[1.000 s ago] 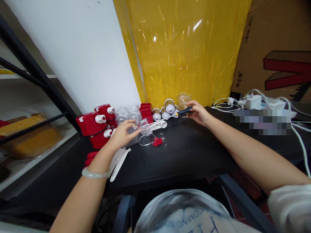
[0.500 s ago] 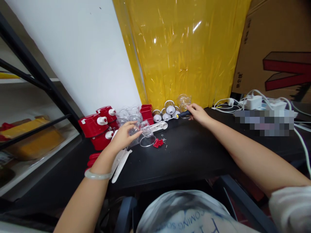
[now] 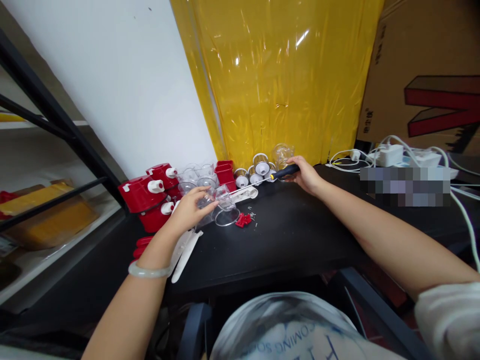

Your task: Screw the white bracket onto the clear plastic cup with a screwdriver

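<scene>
Above tabletop (image 3: 296,230): left hand (image 3: 190,208) curled round clear plastic piece (image 3: 226,200), right hand (image 3: 306,175) gripping screwdriver (image 3: 284,172).

Yellow-wrapped panel (image 3: 285,85): upright, glossy, film creased. Adjoining its left edge, a white board (image 3: 123,85) bearing small dark marks. Far left of the panel, shelving (image 3: 63,253) with a black frame (image 3: 80,151); a yellow package (image 3: 71,225) lies on a lower shelf. Right of the panel, a brown cardboard box (image 3: 405,45) printed with a large red figure and dark characters. Below the box and right of the panel, white adapters (image 3: 391,156) and tangled white cable (image 3: 459,212). One adjacent patch is pixelated; contents unidentifiable.
</scene>
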`<state>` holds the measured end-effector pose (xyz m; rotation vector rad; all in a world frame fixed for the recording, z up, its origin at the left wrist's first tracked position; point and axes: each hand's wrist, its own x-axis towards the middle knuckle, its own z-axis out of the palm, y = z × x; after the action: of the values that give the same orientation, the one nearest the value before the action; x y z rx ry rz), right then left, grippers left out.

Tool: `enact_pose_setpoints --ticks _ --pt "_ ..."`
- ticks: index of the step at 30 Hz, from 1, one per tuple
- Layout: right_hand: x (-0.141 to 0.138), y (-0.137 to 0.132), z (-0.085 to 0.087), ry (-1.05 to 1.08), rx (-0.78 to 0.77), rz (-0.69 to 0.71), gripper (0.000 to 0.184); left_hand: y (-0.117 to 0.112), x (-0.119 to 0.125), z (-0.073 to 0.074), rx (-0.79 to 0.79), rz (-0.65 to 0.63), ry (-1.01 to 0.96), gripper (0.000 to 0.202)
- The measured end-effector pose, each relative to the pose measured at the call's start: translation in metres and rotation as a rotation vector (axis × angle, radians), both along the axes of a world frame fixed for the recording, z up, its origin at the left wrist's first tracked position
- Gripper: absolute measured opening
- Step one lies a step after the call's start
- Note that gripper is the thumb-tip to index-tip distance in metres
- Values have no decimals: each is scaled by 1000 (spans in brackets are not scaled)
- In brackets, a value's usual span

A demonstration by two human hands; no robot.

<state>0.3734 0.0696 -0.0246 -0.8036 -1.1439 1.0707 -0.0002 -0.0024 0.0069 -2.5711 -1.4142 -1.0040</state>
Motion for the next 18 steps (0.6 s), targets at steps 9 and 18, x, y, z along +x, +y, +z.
enact_pose_setpoints --ticks 9,18 --pt "3 2 -2 -149 55 -68 32 0 -1 0 -3 5 1 42" --pt "4 -3 3 -23 60 51 32 0 -1 0 -3 -4 3 41"
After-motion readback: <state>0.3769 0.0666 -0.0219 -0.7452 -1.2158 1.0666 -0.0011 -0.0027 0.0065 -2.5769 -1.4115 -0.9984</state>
